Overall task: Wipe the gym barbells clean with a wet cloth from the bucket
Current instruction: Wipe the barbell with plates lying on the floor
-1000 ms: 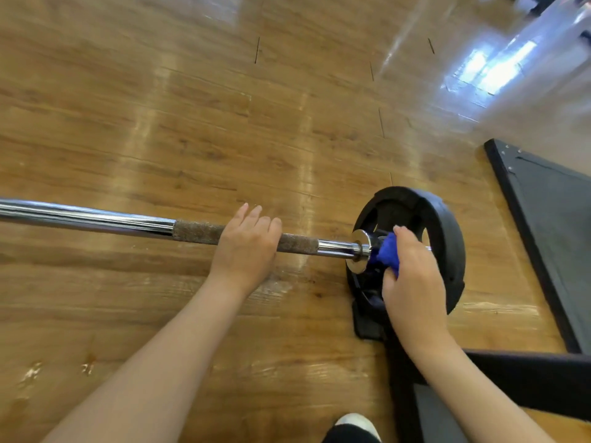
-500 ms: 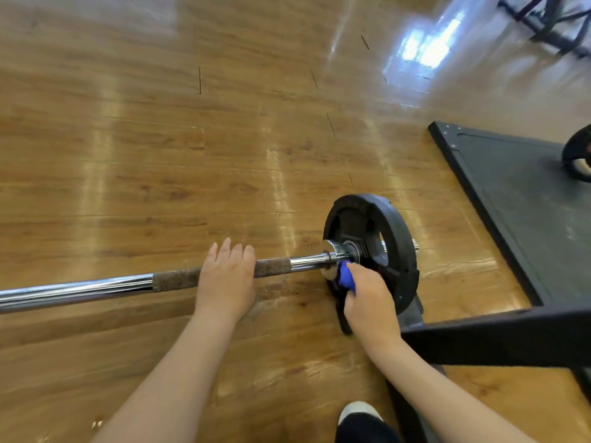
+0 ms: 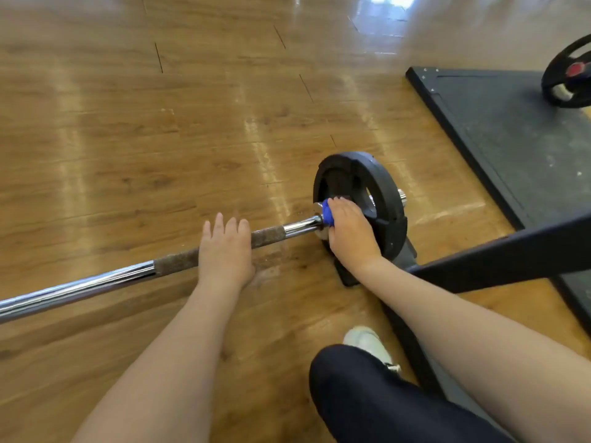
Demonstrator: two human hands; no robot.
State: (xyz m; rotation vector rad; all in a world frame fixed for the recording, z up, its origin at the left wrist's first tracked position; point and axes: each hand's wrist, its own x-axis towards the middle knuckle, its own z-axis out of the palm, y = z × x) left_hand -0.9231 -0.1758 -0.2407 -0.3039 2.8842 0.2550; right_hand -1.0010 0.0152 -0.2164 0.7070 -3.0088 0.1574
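On the wood floor, chrome barbell [image 3: 80, 287] shows rusty-brown knurling, black plate [image 3: 383, 187].

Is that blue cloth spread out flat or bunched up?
Bunched up: only a small wad of the blue cloth shows, gripped in the right hand against the bar's collar.

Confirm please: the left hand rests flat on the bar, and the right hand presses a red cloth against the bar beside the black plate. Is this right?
Not quite. The cloth is blue, not red, as the head view shows. The rest holds: the left hand rests flat on the bar, and the right hand presses the cloth beside the black plate.
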